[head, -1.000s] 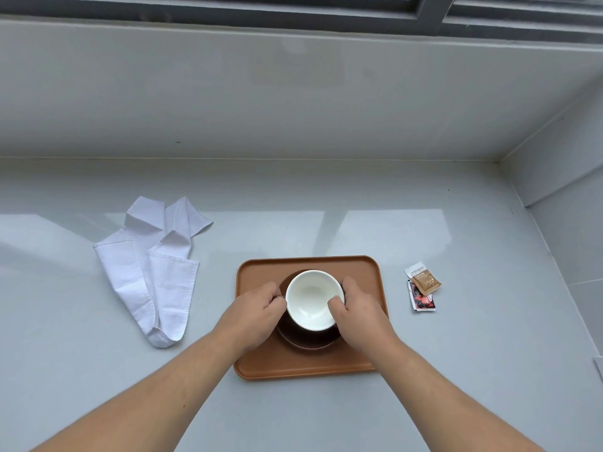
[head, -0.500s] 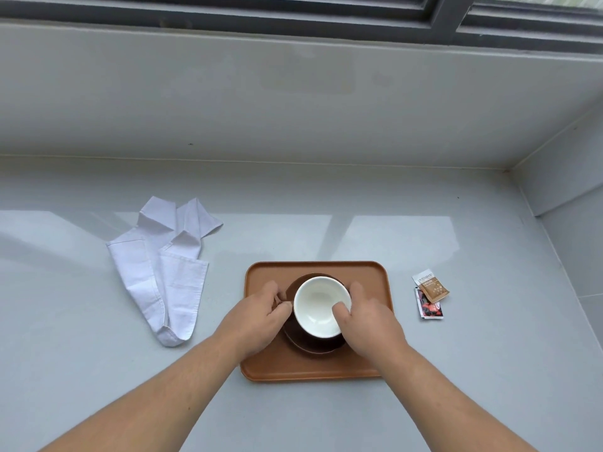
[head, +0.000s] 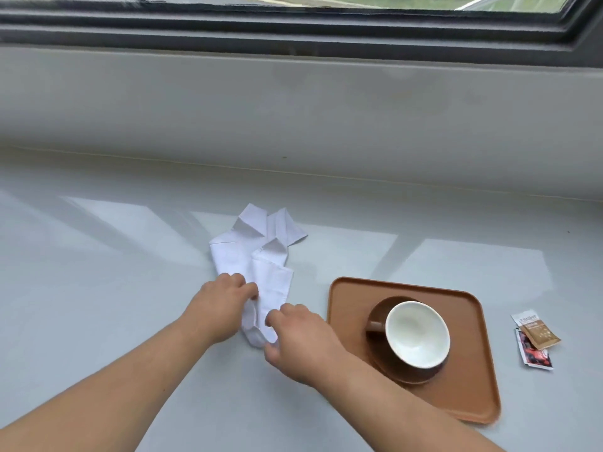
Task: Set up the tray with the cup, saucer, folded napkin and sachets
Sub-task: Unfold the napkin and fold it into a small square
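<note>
Both bare hands meet at the near end of a crumpled white cloth napkin (head: 257, 259) on the pale grey counter (head: 98, 288): the left hand (head: 220, 305) pinches its edge, the right hand (head: 300, 344) grips the tip. At three o'clock, a brown cup with a white interior (head: 416, 334) sits on a brown saucer (head: 391, 370) on the terracotta plastic tray (head: 346, 308). Beyond lie two overlapping sachets (head: 535, 337), tan over red, print illegible.

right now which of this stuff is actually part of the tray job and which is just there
Part of the job:
- tray
- cup standing on the saucer, both on the tray
- napkin, crumpled, both hands on its near end: left hand, right hand
- two sachets, on the counter right of the tray

Just there:
- counter
- window frame
</note>
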### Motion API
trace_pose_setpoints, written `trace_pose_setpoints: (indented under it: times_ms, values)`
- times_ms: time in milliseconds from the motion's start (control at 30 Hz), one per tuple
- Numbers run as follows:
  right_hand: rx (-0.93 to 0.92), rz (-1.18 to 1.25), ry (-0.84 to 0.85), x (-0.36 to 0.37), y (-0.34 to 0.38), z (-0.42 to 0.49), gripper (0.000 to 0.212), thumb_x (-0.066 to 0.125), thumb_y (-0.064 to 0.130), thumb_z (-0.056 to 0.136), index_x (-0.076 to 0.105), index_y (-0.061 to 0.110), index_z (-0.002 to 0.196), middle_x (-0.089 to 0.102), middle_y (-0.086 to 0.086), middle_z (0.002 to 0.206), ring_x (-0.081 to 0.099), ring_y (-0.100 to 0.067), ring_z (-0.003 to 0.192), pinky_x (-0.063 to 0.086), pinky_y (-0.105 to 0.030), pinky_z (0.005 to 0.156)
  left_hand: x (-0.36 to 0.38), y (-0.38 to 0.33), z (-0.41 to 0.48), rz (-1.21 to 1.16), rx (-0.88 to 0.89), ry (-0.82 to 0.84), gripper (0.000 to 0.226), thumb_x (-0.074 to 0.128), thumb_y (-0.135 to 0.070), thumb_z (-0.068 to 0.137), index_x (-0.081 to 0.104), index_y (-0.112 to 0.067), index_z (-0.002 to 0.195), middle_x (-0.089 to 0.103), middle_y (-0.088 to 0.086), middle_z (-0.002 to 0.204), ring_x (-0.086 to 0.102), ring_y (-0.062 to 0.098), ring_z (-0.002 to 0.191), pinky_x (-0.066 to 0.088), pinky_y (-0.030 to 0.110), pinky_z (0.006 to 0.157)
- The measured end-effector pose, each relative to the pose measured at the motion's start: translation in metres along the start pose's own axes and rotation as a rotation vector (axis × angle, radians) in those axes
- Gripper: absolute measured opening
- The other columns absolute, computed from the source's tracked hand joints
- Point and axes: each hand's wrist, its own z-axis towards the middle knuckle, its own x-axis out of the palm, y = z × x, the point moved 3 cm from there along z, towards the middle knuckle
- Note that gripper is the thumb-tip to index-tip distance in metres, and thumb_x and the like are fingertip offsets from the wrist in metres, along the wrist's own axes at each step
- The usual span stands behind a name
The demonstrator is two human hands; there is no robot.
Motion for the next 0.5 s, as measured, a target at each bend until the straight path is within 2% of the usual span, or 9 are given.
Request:
trace_pose_setpoints:
  times_ms: [100,167,233,333,433,500]
  values:
    - [0.026,-0.110,0.038,0.030,0.010,0.029,0.035,0.056,0.040,0.094,0.055,0.011,0.114,0.057,-0.010,0.109,0.053,-0.033,0.100,0.038,-0.041,0.074,0.010,0.010,-0.004,0.089,0.093,0.068,0.050,0.052,-0.013,0.086,0.054,-0.037,0.130,0.049,-0.004,0.128,0.050,0.022,0.112,0.035,0.030,0.071]
    - [0.039,-0.154,0.017,0.040,0.010,0.042,0.029,0.057,0.035,0.094,0.057,0.012,0.112,0.058,-0.011,0.108,0.053,-0.033,0.100,0.033,-0.039,0.072,0.008,0.011,-0.001,0.175,0.137,0.050,0.037,0.052,-0.015,0.086,0.059,-0.031,0.119,0.052,-0.001,0.120,0.050,0.024,0.105,0.032,0.033,0.070]
    - [-0.001,-0.178,-0.013,0.041,0.012,0.050,0.018,0.056,0.028,0.094,0.062,0.013,0.102,0.059,-0.011,0.099,0.053,-0.034,0.095,0.031,-0.038,0.069,0.002,0.010,0.002,0.239,0.193,0.022,0.023,0.052,-0.014,0.084,0.061,-0.025,0.102,0.055,0.002,0.114,0.049,0.026,0.102,0.030,0.034,0.070]
    - [-0.082,-0.134,-0.095,0.024,0.017,0.051,0.011,0.059,0.019,0.085,0.060,0.012,0.077,0.055,-0.010,0.078,0.052,-0.034,0.077,0.034,-0.039,0.062,-0.014,0.015,0.003,0.194,0.324,-0.064,0.015,0.056,-0.016,0.080,0.067,-0.021,0.089,0.061,0.003,0.114,0.053,0.028,0.106,0.041,0.036,0.081]
    - [-0.105,-0.073,-0.117,-0.009,0.024,0.051,0.011,0.055,0.020,0.081,0.050,0.013,0.075,0.052,-0.006,0.070,0.047,-0.029,0.070,0.040,-0.041,0.061,-0.038,0.026,0.005,0.159,0.434,-0.109,0.015,0.061,-0.017,0.078,0.074,-0.018,0.086,0.070,0.002,0.108,0.061,0.027,0.111,0.048,0.039,0.099]
    - [-0.074,-0.004,-0.119,-0.036,0.027,0.052,0.014,0.053,0.023,0.082,0.043,0.015,0.077,0.048,-0.002,0.062,0.043,-0.026,0.059,0.033,-0.040,0.051,-0.052,0.036,0.008,0.178,0.410,-0.070,0.012,0.057,-0.016,0.082,0.067,-0.019,0.087,0.068,0.000,0.093,0.062,0.026,0.098,0.047,0.037,0.095]
